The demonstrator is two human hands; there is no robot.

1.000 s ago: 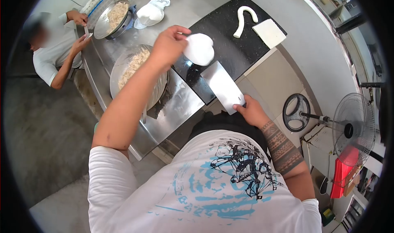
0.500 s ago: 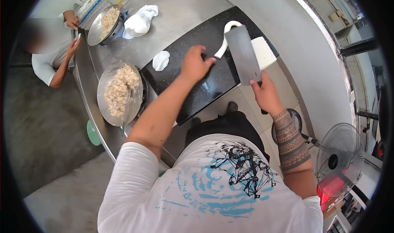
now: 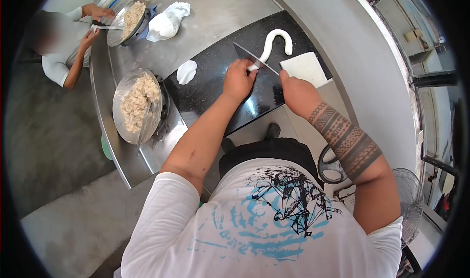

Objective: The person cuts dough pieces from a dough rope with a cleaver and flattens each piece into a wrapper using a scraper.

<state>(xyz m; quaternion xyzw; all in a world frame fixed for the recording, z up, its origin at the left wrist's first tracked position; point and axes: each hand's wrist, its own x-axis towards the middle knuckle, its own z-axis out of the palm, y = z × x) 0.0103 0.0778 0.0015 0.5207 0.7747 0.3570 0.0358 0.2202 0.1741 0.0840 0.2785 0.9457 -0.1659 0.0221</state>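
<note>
Left hand (image 3: 240,78): fingers curled, pinching the near end of the dough roll (image 3: 278,35). Right hand (image 3: 297,93): closed round the grip of the cleaver (image 3: 251,55), blade across the roll just beside the left fingertips; depth of cut cannot be told. Roll lies hooked on the black tabletop (image 3: 208,89), between dough disc (image 3: 186,73) and white square (image 3: 305,68).

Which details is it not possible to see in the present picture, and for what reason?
Head view:
Knife: its handle is covered by the right hand.
White roll: its near end is partly covered by the left hand; the knife hides how deep any cut goes.
Fan: partly behind the right arm.
</note>
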